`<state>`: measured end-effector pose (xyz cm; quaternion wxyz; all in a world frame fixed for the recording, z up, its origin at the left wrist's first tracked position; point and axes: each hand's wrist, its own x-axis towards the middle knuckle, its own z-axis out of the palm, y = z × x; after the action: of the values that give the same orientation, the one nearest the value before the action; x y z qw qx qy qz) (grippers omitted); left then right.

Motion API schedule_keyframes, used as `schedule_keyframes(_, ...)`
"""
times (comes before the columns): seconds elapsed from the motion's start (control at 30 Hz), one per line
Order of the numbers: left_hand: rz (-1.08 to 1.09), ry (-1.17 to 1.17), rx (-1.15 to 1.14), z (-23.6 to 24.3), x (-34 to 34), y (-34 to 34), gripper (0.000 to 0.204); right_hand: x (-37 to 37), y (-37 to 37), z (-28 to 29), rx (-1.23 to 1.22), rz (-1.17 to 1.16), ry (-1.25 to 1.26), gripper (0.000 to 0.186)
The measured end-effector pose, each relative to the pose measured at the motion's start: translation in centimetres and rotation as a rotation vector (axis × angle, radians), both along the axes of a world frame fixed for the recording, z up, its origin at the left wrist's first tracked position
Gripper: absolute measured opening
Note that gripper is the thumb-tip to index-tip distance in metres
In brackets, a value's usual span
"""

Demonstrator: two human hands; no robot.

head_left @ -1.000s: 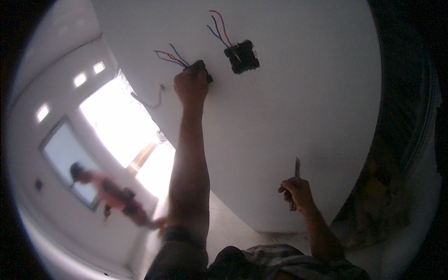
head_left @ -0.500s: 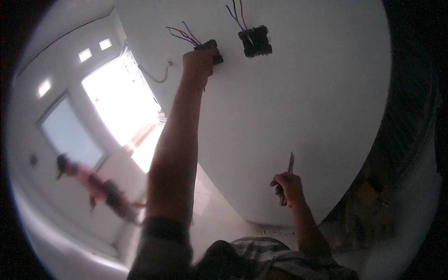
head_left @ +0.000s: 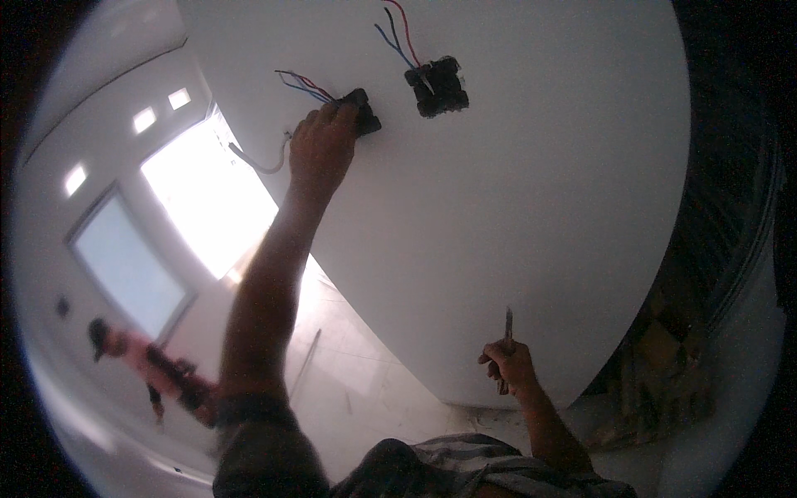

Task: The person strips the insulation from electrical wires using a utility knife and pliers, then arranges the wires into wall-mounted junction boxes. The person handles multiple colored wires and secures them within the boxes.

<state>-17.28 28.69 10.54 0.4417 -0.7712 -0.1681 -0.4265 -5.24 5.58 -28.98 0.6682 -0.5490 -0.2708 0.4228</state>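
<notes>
The left hand (head_left: 322, 151) has shifted to the electrical box's (head_left: 364, 114) left edge, half-curled, perhaps steadying it, hold unclear; the right hand (head_left: 514, 367) clasps a slim tool (head_left: 509, 324), tip free.

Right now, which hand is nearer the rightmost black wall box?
Left: the left hand is lower left of that box, at the other box; the right hand is far below.
</notes>
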Motion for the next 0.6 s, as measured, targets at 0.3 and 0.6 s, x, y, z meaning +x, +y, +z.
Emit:
schedule_keyframes(0.3, 0.206, 0.091, 0.049, 1.9, 1.6, 0.6, 0.01, -0.6, 0.3, -0.7, 0.014, 0.003, 0.021, 0.023)
schedule_keyframes(0.6, 0.198, 0.337, -0.188, 2.9, 2.8, 5.0, 0.012, -0.7, 0.5, -5.1, 0.026, -0.003, -0.057, 0.02)
